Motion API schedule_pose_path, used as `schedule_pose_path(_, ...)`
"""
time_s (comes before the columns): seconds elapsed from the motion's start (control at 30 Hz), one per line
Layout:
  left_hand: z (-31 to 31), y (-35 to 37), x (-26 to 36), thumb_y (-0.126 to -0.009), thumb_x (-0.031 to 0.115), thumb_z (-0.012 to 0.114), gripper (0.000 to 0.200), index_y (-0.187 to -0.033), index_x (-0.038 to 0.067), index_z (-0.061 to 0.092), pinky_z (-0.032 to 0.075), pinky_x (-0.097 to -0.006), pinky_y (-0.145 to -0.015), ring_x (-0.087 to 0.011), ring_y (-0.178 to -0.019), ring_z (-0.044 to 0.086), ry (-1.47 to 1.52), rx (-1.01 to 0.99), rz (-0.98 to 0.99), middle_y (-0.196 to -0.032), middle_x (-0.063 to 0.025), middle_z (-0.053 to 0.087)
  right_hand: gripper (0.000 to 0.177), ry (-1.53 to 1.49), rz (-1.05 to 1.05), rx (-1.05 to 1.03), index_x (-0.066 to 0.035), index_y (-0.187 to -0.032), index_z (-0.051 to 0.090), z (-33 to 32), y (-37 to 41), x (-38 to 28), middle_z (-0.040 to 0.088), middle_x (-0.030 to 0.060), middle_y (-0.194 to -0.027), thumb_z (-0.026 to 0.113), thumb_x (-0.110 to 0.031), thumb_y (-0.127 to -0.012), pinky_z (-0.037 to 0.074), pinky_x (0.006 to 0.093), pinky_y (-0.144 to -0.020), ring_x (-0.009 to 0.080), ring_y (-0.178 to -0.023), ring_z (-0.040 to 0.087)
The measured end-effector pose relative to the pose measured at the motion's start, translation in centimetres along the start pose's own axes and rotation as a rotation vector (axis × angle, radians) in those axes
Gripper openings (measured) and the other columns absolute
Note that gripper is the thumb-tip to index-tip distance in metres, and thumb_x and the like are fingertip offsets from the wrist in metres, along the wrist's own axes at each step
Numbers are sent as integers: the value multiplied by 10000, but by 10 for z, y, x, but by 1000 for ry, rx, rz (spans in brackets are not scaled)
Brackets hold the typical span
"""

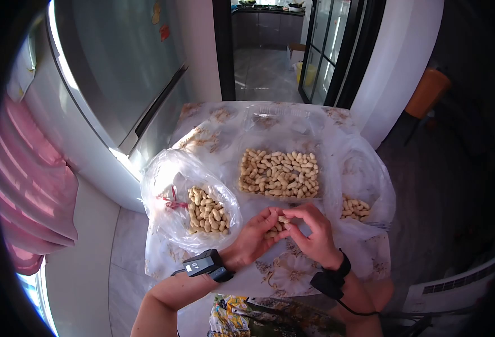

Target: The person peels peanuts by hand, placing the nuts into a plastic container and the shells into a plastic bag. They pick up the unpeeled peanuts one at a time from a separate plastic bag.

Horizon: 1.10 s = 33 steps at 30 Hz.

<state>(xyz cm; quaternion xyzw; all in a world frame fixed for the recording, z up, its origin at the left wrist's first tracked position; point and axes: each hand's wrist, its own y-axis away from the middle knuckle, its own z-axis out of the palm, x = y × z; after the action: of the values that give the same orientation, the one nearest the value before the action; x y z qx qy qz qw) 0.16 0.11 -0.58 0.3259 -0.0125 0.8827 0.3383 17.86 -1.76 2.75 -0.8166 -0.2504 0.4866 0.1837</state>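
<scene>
Over the front part of the table, my left hand is curled around a few unshelled peanuts. My right hand meets it there, thumb and forefinger pinching one peanut at the edge of that handful. Just beyond both hands sits a clear plastic box full of peanuts. On the left lies an open clear plastic bag with a pile of peanuts inside. Another clear bag on the right holds a smaller pile of peanuts.
A flower-patterned cloth covers the table. The clear lid of the box stands open at its back. A refrigerator is on the left, beside a pink cloth. Behind the table, a glass door opens to a kitchen.
</scene>
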Motion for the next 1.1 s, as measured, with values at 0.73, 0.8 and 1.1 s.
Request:
schedule_pose_path(0.73, 7, 7, 1, -997, 187, 588, 91, -1012, 97, 598, 379, -172, -578, -28, -664, 464, -315, 119, 216, -824, 34, 609, 181, -191, 200, -25, 4, -993, 631, 0, 4, 1, 711, 82, -876, 726, -76, -860, 536, 287, -735, 145, -808, 685)
schedule_pose_path(0.8, 7, 8, 1, -996, 191, 590, 95, -1006, 97, 601, 381, -173, -581, -29, -667, 464, -336, 102, 203, -837, 28, 621, 178, -198, 221, -37, 8, -992, 630, -1, 4, 0, 706, 72, -884, 724, -54, -855, 526, 277, -757, 132, -828, 672)
schedule_pose_path(1.1, 10, 9, 3, -991, 240, 604, 116, -979, 125, 612, 371, -172, -575, -27, -648, 468, -311, 161, 150, -755, 53, 561, 149, -173, 263, -34, 16, -962, 647, -3, 4, 2, 707, 64, -877, 722, -37, -845, 519, 261, -752, 108, -830, 661)
